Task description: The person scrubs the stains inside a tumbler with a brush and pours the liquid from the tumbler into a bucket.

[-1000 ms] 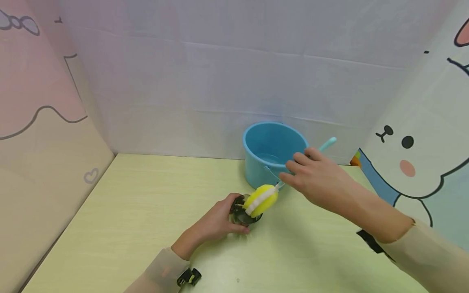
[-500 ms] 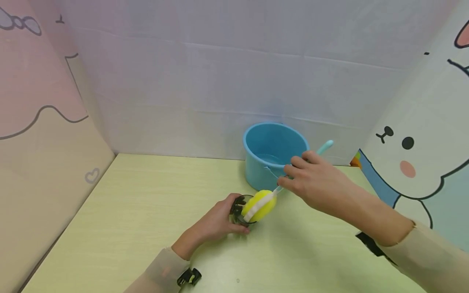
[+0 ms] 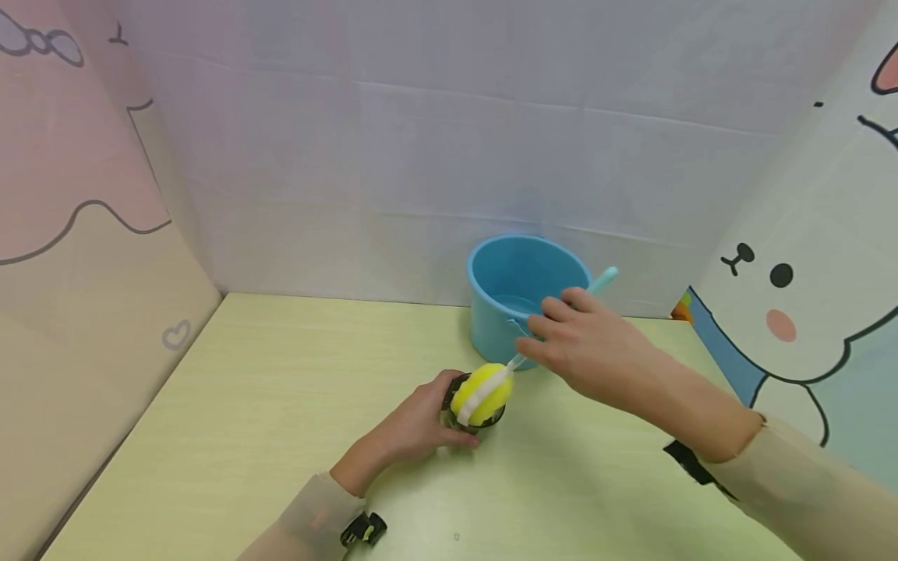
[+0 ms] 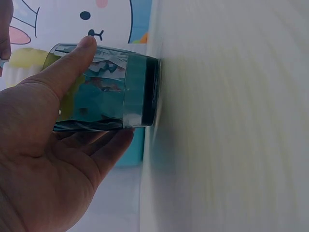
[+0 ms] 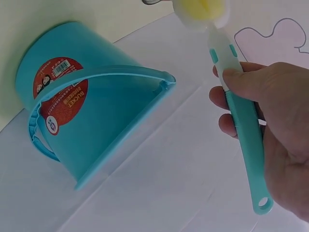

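Observation:
My left hand (image 3: 424,421) grips a dark see-through glass (image 4: 106,92) round its side, thumb on one side and fingers on the other. The glass stands on the table, its mouth tilted a little to the right in the head view. My right hand (image 3: 578,343) holds a sponge brush by its turquoise and white handle (image 5: 244,130). The brush's yellow and white sponge head (image 3: 482,395) sits in the mouth of the glass, its lower part inside and its upper part above the rim.
Behind the hands stands a blue bucket (image 3: 484,312) with a swing handle and a red label (image 5: 63,96). The pale wooden table (image 3: 295,358) ends at a white back wall (image 3: 393,156). Cartoon-printed panels (image 3: 793,234) flank both sides.
My right hand has moved left and slightly down, bringing the sponge head from the right rim into the middle of the glass's mouth. The left hand keeps its place.

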`<state>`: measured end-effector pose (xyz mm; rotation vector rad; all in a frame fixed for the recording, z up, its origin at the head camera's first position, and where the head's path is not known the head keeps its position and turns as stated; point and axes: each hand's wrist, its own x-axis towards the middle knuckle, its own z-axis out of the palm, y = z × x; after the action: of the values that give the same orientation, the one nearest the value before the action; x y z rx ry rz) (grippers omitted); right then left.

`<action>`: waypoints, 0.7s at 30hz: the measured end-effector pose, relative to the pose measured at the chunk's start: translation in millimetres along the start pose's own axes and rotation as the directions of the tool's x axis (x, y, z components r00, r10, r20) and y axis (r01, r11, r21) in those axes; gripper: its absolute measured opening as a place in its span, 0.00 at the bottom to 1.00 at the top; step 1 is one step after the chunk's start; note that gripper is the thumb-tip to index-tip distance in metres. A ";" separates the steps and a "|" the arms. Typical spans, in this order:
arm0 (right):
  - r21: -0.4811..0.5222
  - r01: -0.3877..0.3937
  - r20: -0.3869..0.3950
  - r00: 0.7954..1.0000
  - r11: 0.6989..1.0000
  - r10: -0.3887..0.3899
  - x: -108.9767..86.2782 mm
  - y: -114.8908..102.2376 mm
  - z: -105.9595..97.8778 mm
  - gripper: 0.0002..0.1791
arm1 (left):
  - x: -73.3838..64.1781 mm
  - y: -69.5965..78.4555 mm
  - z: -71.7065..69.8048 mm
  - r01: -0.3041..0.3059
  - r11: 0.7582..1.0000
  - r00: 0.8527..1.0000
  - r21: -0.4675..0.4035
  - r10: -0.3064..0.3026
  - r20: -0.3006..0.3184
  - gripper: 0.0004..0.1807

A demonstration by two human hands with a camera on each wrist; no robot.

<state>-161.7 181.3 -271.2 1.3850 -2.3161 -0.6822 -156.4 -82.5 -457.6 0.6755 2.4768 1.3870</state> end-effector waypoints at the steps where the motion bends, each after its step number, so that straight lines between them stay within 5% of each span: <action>1: -0.001 -0.002 -0.003 1.000 1.000 0.002 1.0 -0.3 0.6 0.18 | 0.1 -0.3 0.0 -0.005 1.000 1.000 -0.005 0.005 -0.001 0.52; 21: 0.004 -0.073 -0.026 0.997 0.997 0.074 2.5 5.8 13.0 0.16 | -0.9 0.4 0.2 0.013 1.000 1.000 0.000 -0.013 -0.008 0.53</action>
<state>-173.8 184.4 -278.4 1.2955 -2.3364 -0.6348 -155.4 -82.6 -457.5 0.6533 2.4833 1.3874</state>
